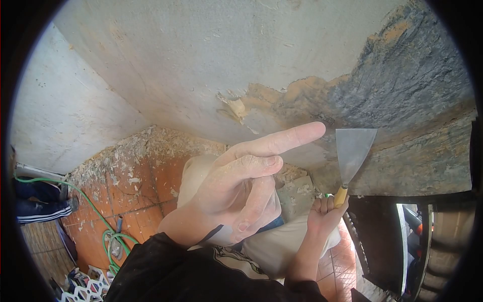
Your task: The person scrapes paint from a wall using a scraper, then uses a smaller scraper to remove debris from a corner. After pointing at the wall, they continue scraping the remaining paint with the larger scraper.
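Observation:
My left hand (pixel 246 181) is raised large in the middle of the view, palm side showing. Its index finger points right, the other fingers are loosely bent and apart, and nothing is in it. To the right and lower, my right hand (pixel 324 216) grips the yellow handle (pixel 340 197) of a putty knife. The wide metal blade (pixel 354 151) stands upward, just right of my left fingertip. Behind both is a pale wall (pixel 201 55) with a torn flap (pixel 234 107) of peeling coating and a dark grey, rough bared patch (pixel 402 80).
Flakes of debris (pixel 146 146) lie along the wall foot on orange floor tiles (pixel 136 191). A green hose (pixel 93 199) runs over the tiles at left. Another person's leg (pixel 43 209) shows at the far left. A dark panel (pixel 375 236) is at lower right.

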A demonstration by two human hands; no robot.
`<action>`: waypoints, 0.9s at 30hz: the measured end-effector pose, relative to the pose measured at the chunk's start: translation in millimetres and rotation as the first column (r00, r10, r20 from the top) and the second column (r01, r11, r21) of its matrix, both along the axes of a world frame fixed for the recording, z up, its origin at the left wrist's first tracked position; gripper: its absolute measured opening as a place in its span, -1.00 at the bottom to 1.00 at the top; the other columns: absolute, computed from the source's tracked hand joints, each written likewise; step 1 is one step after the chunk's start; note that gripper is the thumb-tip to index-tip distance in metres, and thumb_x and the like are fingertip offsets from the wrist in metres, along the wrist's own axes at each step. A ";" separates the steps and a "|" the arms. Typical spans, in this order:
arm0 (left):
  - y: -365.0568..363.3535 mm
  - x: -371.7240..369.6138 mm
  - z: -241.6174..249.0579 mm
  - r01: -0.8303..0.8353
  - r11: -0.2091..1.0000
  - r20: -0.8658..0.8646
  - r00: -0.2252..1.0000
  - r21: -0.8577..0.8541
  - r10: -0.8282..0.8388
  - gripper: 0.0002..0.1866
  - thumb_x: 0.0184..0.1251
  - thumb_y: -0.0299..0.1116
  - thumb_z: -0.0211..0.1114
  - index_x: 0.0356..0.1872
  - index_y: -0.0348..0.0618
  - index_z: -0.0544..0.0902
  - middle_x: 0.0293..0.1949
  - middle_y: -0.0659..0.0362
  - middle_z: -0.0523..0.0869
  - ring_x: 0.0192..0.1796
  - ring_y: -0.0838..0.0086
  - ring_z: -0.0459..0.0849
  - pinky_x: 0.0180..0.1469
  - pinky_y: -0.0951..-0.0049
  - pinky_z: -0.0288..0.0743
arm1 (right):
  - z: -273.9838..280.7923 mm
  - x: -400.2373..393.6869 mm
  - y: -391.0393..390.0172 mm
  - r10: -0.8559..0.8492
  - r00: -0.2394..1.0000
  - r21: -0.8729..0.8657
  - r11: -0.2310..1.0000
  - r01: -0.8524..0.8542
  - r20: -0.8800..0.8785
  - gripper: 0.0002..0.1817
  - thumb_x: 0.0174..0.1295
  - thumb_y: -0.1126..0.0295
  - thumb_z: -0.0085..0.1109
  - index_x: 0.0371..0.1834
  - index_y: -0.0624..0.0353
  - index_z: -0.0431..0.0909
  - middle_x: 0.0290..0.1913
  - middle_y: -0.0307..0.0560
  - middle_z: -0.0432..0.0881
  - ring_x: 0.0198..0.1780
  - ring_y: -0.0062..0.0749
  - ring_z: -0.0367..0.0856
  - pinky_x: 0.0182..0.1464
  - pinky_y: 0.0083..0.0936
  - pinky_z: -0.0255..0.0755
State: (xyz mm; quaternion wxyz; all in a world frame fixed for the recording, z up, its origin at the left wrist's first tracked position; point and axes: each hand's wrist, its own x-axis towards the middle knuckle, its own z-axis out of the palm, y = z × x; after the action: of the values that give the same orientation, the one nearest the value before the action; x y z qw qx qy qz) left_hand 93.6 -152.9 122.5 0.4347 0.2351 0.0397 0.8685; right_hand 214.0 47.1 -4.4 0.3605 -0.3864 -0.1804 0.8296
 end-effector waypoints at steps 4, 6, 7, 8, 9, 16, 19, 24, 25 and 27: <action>1.0 -3.1 -3.1 0.024 0.999 -0.045 0.999 0.042 -0.022 -0.35 0.46 -0.55 -0.36 0.44 -0.48 -0.42 -0.72 0.12 0.59 -0.70 0.35 0.60 -0.72 0.53 0.28 | -0.4 1.1 0.4 0.009 1.000 0.002 1.000 -0.009 0.006 -0.61 0.49 0.04 -0.07 -0.46 -0.01 0.19 -0.69 -0.44 -0.04 -0.69 -0.68 -0.16 -0.59 -0.61 -0.15; 4.7 -3.6 -4.1 0.035 0.998 -0.067 0.997 0.051 -0.032 -0.36 0.48 -0.52 -0.30 0.48 -0.47 -0.32 -0.68 0.11 0.58 -0.63 0.37 0.61 -0.71 0.52 0.29 | 0.4 0.9 -1.3 0.016 1.000 0.008 1.000 -0.016 0.007 -0.59 0.48 0.01 -0.07 -0.46 -0.01 0.20 -0.69 -0.44 -0.04 -0.68 -0.68 -0.15 -0.57 -0.61 -0.15; 11.2 -3.4 -5.3 -0.174 0.952 -0.181 0.975 -0.250 0.130 -0.40 0.49 -0.48 -0.21 0.47 -0.44 -0.14 -0.60 0.10 0.58 -0.54 0.40 0.60 -0.66 0.53 0.33 | 1.2 0.9 -2.5 0.025 1.000 0.015 1.000 -0.025 0.007 -0.58 0.48 -0.02 -0.08 -0.46 -0.01 0.21 -0.69 -0.44 -0.04 -0.67 -0.68 -0.14 -0.55 -0.61 -0.14; 18.2 -3.1 -7.7 -0.387 0.779 -0.336 0.911 -0.493 0.239 -0.43 0.50 -0.44 -0.12 0.47 -0.41 0.04 -0.51 0.10 0.58 -0.44 0.43 0.59 -0.62 0.53 0.36 | 2.2 1.0 -5.2 0.012 1.000 0.020 1.000 -0.013 0.009 -0.58 0.48 -0.02 -0.08 -0.46 -0.01 0.21 -0.69 -0.44 -0.04 -0.67 -0.68 -0.14 -0.55 -0.61 -0.14; 26.2 -4.8 -25.2 -0.473 0.653 -0.388 0.877 -0.591 0.284 -0.54 0.49 -0.38 0.02 0.34 -0.34 0.33 -0.37 0.14 0.57 -0.28 0.47 0.53 -0.41 0.46 0.49 | 3.4 0.7 -8.5 0.025 0.999 0.047 0.999 -0.026 0.024 -0.56 0.48 -0.05 -0.09 -0.46 -0.01 0.22 -0.69 -0.44 -0.03 -0.66 -0.68 -0.13 -0.53 -0.61 -0.13; 81.7 -3.2 -94.3 -0.154 0.657 -0.146 0.987 -0.738 0.067 -0.50 0.57 -0.07 0.01 0.29 -0.27 0.37 0.04 0.08 0.56 0.15 0.38 0.53 0.05 0.33 0.50 | -11.3 9.1 -14.2 0.147 0.989 0.308 0.939 -0.151 0.036 -0.52 0.49 -0.11 -0.17 -0.25 0.13 0.39 -0.66 -0.44 0.01 -0.62 -0.67 -0.08 -0.52 -0.61 -0.11; 99.5 -9.9 -85.2 -0.161 0.689 -0.175 0.983 -0.707 0.051 -0.53 0.56 -0.11 0.04 0.24 -0.28 0.42 0.08 0.06 0.56 0.13 0.37 0.54 0.06 0.33 0.51 | -13.9 11.8 -10.8 0.132 0.975 0.445 0.873 -0.200 0.180 -0.52 0.51 -0.07 -0.16 -0.18 0.20 0.41 -0.64 -0.43 0.05 -0.61 -0.67 -0.05 -0.51 -0.62 -0.06; 108.7 -15.8 -86.6 -0.230 0.708 -0.259 0.963 -0.667 0.068 -0.65 0.55 -0.21 0.07 0.07 -0.31 0.55 -0.04 0.11 0.68 -0.03 0.45 0.65 0.03 0.39 0.54 | -27.1 16.1 -0.1 0.150 0.940 0.811 0.476 -0.341 0.307 -0.57 0.53 0.06 -0.17 -0.14 0.28 0.44 -0.60 -0.37 0.22 -0.58 -0.69 0.14 -0.51 -0.64 0.05; 107.9 -16.4 -85.9 -0.226 0.715 -0.261 0.963 -0.661 0.064 -0.65 0.55 -0.21 0.07 0.07 -0.31 0.55 -0.04 0.11 0.68 -0.03 0.45 0.65 0.03 0.39 0.54 | -23.9 13.4 -3.0 0.141 0.942 0.815 0.472 -0.335 0.305 -0.57 0.53 0.06 -0.17 -0.14 0.28 0.44 -0.60 -0.37 0.22 -0.58 -0.69 0.14 -0.51 -0.64 0.05; 103.8 -20.7 -85.2 -0.269 0.713 -0.158 0.963 -0.648 0.220 -0.67 0.55 -0.22 0.08 0.05 -0.31 0.56 -0.11 0.15 0.71 -0.11 0.47 0.68 0.02 0.37 0.57 | -18.3 3.7 -14.6 0.210 0.848 0.746 0.405 -0.529 0.487 -0.61 0.53 0.12 -0.18 -0.22 0.25 0.43 -0.57 -0.32 0.31 -0.59 -0.70 0.21 -0.53 -0.66 0.09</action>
State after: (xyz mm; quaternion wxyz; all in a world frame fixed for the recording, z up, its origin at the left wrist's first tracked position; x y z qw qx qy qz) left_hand 72.9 -49.2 37.3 0.3692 0.0880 0.3913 0.8384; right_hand 217.7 32.5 -22.8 0.2735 -0.2313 -0.7054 0.6117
